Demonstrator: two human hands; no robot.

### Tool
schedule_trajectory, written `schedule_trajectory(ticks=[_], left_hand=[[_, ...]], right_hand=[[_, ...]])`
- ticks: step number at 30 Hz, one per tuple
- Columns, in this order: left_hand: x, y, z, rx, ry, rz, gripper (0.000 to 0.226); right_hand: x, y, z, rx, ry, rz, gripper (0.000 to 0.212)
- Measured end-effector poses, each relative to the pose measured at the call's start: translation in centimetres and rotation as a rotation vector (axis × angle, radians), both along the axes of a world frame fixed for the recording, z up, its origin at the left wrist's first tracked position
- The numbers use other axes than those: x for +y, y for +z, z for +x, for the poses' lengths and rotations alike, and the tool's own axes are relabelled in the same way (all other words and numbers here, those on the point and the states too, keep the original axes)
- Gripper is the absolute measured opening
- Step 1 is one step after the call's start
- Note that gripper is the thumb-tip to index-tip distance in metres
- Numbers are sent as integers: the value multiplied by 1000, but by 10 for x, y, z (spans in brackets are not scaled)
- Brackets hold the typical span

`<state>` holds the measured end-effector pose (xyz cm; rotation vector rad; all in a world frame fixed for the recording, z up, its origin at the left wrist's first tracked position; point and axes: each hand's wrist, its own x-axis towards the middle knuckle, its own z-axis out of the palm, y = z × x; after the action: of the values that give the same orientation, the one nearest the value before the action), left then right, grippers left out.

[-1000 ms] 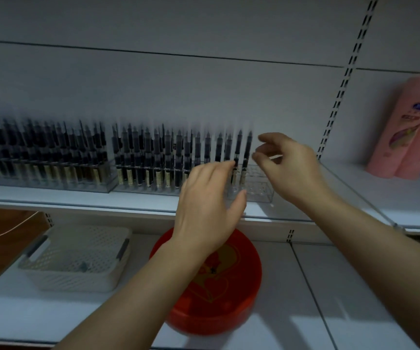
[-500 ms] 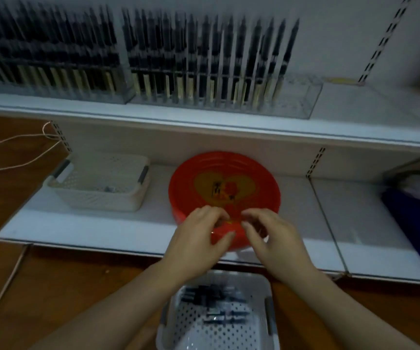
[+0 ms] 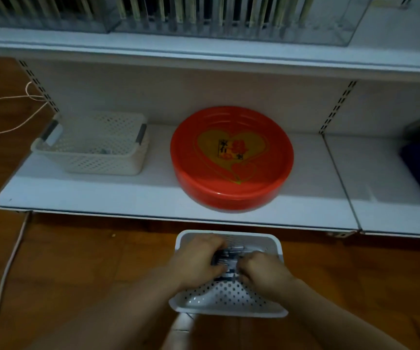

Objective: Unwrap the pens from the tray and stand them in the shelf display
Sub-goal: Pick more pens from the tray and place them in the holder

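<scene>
Head view: both the left hand (image 3: pixel 199 258) and right hand (image 3: pixel 264 270) curl around wrapped pens (image 3: pixel 229 258) at the white tray's (image 3: pixel 229 299) far edge.

Lower shelf (image 3: pixel 133 195) carries cream basket (image 3: pixel 95 145), red round tray (image 3: pixel 231 160); white perforated tray (image 3: pixel 229 299) on wooden floor (image 3: pixel 77 261).

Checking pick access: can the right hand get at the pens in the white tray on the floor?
Probably yes. The right hand is already down in the white tray, fingers at the pens; only the left hand crowds it.
</scene>
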<state>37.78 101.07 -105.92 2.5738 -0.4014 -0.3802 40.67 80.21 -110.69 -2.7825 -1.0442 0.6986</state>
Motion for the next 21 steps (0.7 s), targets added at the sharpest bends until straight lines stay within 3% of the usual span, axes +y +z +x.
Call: schedule_trajectory(ticks=[4,8,14,21], left_hand=[[-2,-5,-3,48,-4,-19,31],[6,-9,-7,99,17,-24,33],[18,-12,-3,116,31,3,34],[18,3,7,84,27,-23,17]], right_hand=[[5,-22,-6,-29,99,-224,21],[13,-25,-9,-45,102,-253,23],[4,-8,-1,-35,-19,67,23],[-12,21,-2,73,-272,445,11]])
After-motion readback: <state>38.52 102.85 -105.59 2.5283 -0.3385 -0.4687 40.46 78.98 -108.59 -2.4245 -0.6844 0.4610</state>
